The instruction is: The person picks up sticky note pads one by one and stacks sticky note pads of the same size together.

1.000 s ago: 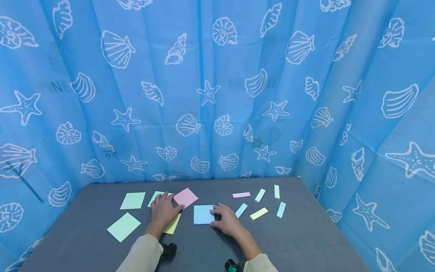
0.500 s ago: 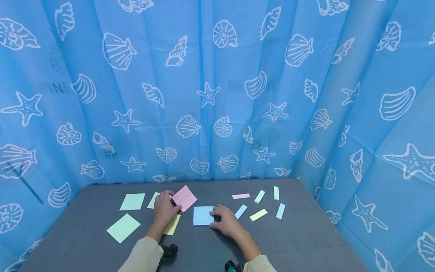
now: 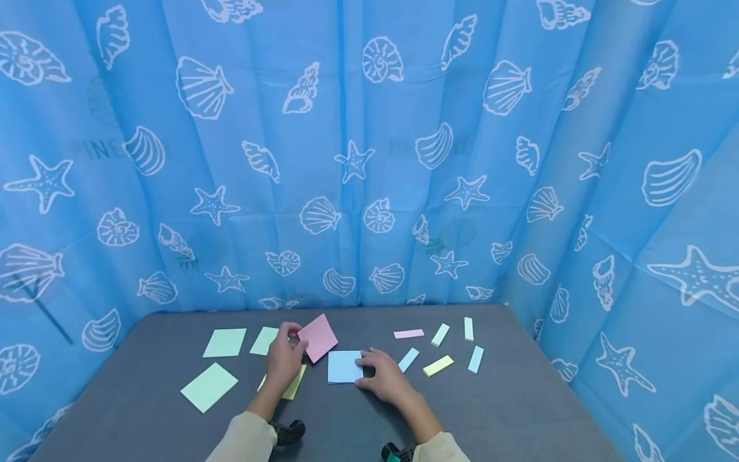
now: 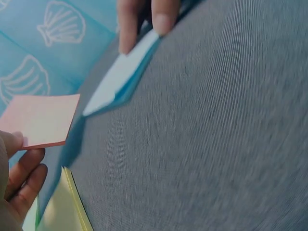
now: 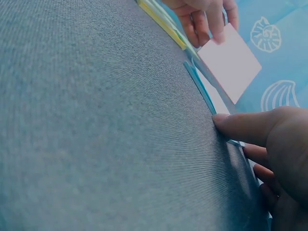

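Nearest: pale sleeves (image 3: 242, 439), with black gadgets (image 3: 290, 432) at the wrists. Yellow pad (image 3: 296, 383) lies partly behind the left wrist, a thick square stack with a layered edge.

Right hand (image 3: 383, 377) grips blue pad (image 3: 344, 367) by its right end: thumb at the near edge, fingertips at the far one, spread only as wide as the pad. It looks flat on the ribbed grey cloth (image 3: 491, 410) (can't rule out a slight lift). Sheets look a bit splayed at one corner in the left wrist view.

Left hand (image 3: 284, 359) pinches pink pad (image 3: 319, 338) at its left corner, thumb on the face, fingers underneath, closed down to the pad's thickness. It's raised and tilted, just beside the blue one's far left corner.

Handling, my read: light, fairly stiff as a block, loose sheets floppy. Paper should grip dry skin fine; corners could crease or fan. Best hold is face-to-back near an edge, or across two opposite sides.

Left: three pale green pads (image 3: 209, 387), matte, flat, square. Right: six slim little strips (image 3: 438, 366), pink, green, blue, yellow, scattered at mixed angles.

Back: glossy blue curtain (image 3: 346, 128), white shell and starfish print, soft vertical folds.
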The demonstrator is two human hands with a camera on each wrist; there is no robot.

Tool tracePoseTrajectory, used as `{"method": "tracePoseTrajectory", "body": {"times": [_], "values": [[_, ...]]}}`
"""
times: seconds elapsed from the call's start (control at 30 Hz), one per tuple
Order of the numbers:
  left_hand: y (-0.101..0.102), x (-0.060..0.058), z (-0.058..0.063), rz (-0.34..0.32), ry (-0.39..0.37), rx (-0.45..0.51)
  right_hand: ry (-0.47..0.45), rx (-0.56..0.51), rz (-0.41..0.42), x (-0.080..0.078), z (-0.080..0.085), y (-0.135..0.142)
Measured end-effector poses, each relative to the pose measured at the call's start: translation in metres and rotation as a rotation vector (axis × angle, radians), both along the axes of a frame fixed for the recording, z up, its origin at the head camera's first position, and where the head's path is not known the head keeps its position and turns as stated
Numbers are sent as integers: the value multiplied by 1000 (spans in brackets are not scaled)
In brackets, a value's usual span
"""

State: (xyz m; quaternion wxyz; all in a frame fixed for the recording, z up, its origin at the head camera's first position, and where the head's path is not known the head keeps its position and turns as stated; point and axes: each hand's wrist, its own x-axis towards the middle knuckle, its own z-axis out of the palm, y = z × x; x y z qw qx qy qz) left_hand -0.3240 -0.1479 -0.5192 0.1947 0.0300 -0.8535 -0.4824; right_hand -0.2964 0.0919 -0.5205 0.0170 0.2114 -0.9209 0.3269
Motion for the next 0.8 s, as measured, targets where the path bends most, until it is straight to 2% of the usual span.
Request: {"method": "tracePoseTrajectory", "body": {"times": [0.17, 0.27, 0.47, 0.8], "values": [[7, 3, 1, -3, -65, 163, -4, 8, -5, -1, -2, -1], [10, 6, 1, -5, -97, 189, 1, 8, -3, -1, -2, -1], [15, 12, -1, 0, -118, 87, -6, 0, -6, 0, -1, -1], [26, 15, -5, 8, -80, -133, 6, -17, -3, 1, 2, -1]]}}
